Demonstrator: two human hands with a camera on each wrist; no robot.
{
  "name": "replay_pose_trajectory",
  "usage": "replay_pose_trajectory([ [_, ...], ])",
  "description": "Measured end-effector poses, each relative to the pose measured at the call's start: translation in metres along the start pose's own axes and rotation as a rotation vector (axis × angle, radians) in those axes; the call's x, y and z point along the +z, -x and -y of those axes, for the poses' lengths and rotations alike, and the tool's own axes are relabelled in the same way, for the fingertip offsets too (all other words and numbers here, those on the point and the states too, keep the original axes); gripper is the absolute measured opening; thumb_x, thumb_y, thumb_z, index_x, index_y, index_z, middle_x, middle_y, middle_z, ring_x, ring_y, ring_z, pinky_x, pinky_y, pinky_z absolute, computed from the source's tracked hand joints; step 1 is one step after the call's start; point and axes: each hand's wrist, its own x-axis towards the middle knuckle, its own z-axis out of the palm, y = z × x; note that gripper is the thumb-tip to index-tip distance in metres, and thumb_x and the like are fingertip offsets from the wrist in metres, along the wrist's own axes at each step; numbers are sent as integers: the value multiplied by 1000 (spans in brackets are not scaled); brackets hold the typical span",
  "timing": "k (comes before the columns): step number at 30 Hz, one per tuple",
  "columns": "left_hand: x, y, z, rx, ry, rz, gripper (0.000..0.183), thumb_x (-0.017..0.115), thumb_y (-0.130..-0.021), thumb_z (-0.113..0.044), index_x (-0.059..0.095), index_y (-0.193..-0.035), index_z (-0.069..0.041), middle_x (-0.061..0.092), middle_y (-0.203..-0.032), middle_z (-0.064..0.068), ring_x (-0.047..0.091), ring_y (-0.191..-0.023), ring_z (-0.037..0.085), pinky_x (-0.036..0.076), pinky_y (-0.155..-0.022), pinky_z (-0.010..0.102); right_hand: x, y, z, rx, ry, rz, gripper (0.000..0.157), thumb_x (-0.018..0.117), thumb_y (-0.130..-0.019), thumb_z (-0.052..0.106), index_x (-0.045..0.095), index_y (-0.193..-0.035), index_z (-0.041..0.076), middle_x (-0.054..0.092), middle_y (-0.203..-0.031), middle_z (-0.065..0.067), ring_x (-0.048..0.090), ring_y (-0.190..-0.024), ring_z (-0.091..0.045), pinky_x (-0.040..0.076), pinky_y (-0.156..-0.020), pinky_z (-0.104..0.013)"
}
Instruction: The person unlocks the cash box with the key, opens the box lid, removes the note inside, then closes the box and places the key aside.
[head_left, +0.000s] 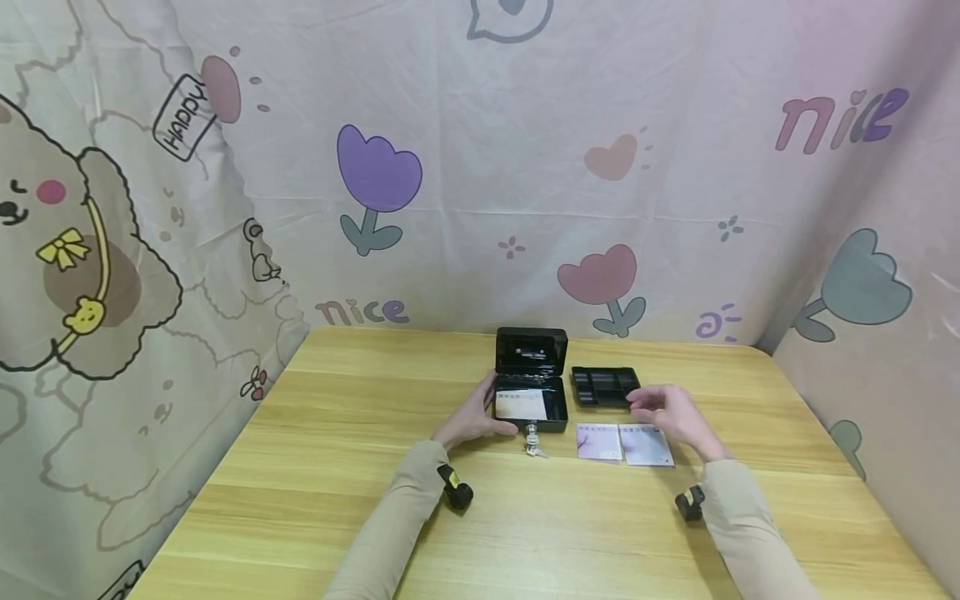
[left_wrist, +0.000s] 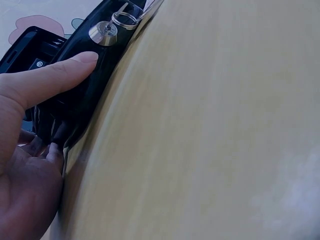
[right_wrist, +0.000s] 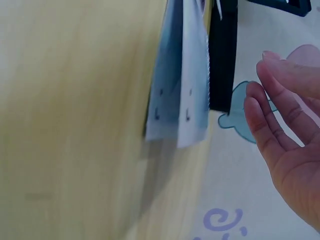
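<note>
A black cash box (head_left: 553,408) stands with its lid (head_left: 531,352) raised, and a pale printed notepad (head_left: 521,405) lies inside. My left hand (head_left: 474,417) holds the box at its left front corner. In the left wrist view, the thumb (left_wrist: 55,75) lies on the front beside the round metal lock (left_wrist: 103,34), which has a key and ring in it. My right hand (head_left: 672,414) hovers by the front right corner of a black compartment tray (head_left: 605,387). Its fingers (right_wrist: 280,105) are loosely bent and hold nothing. Two printed notepads (head_left: 598,442) lie side by side below the tray.
Keys (head_left: 533,448) hang at the front of the box. The wooden table (head_left: 300,492) reaches back to a printed cloth (head_left: 480,275) hung behind it. A cloth wall also borders each side.
</note>
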Motion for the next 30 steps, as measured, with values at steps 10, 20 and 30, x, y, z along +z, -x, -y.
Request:
replay_pose_trajectory([
  [10, 1, -1, -2, -48, 15, -11, 123, 87, -75, -10, 0, -161, -2, -3, -170, 17, 13, -156, 40, 19, -129, 49, 7, -2, 18, -130, -28, -6, 27, 74, -83, -4, 70, -109, -9, 75, -98, -21, 69, -81, -18, 58, -75, -18],
  [20, 0, -3, 0, -31, 22, -9, 123, 88, -74, -10, 0, -161, 1, -2, -170, 20, 12, -156, 41, 16, -129, 49, 16, -5, 36, -136, -56, 34, 28, 72, -86, -1, 70, -113, -7, 74, -105, -23, 71, -89, -20, 58, -80, -19],
  [30, 0, -3, -1, -32, 23, -13, 123, 88, -74, -10, 1, -161, 0, -2, -170, 19, 13, -156, 41, 17, -129, 48, 32, -14, 54, -200, -83, 50, 26, 72, -88, 0, 70, -112, -7, 74, -106, -23, 71, -91, -23, 62, -84, -28],
])
